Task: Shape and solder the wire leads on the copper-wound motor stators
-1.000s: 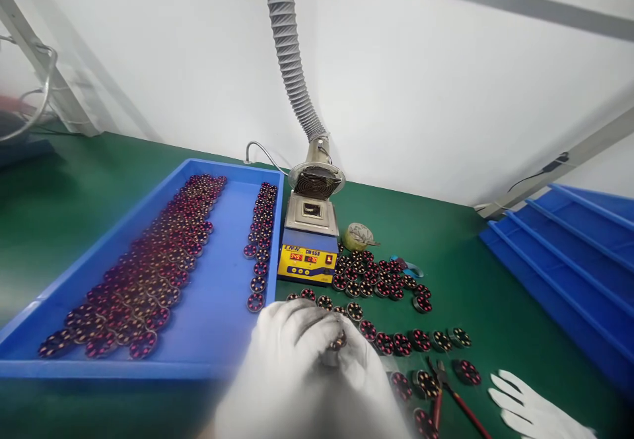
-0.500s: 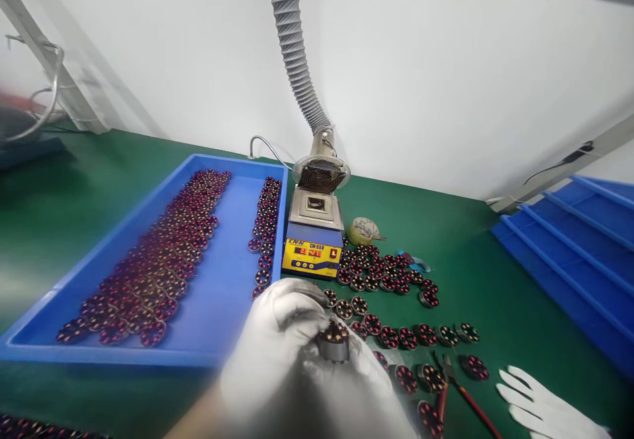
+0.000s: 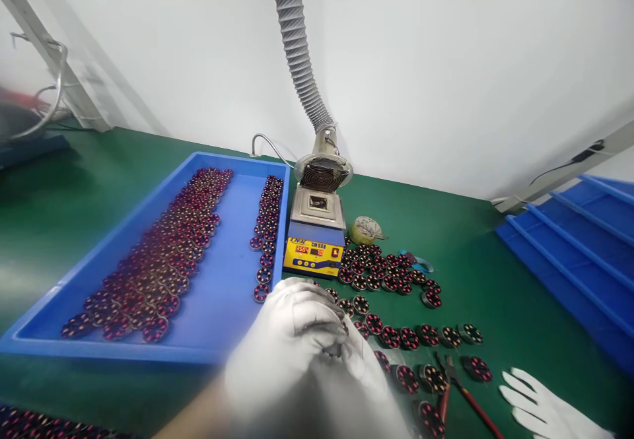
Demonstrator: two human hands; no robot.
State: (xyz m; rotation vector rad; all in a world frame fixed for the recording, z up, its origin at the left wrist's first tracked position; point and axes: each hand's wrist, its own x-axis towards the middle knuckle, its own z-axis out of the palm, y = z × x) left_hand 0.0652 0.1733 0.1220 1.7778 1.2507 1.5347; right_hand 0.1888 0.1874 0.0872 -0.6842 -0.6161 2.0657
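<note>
In front of the solder pot, my left hand (image 3: 292, 330) and my right hand (image 3: 366, 376), both in white gloves with darkened fingertips, are closed together round one small round black part (image 3: 333, 349). My left fingers curl over its top and cover most of it; the fingers of my right hand press against its right side. Similar round parts (image 3: 389, 337), topped with pink or gold dots, stand in loose rows just right of my hands.
A blue tray (image 3: 208, 357) at left holds many such parts. The solder pot (image 3: 317, 254) stands beneath a grey exhaust hose (image 3: 297, 43). Beside it sits a small yellowish tub (image 3: 364, 231). Red-handled cutters (image 3: 468, 393), a white glove (image 3: 545, 406) and a blue crate (image 3: 574, 254) lie right.
My left fingers have closed down over the round black part, which showed its dotted top before and is now mostly covered. The view has shifted slightly.
</note>
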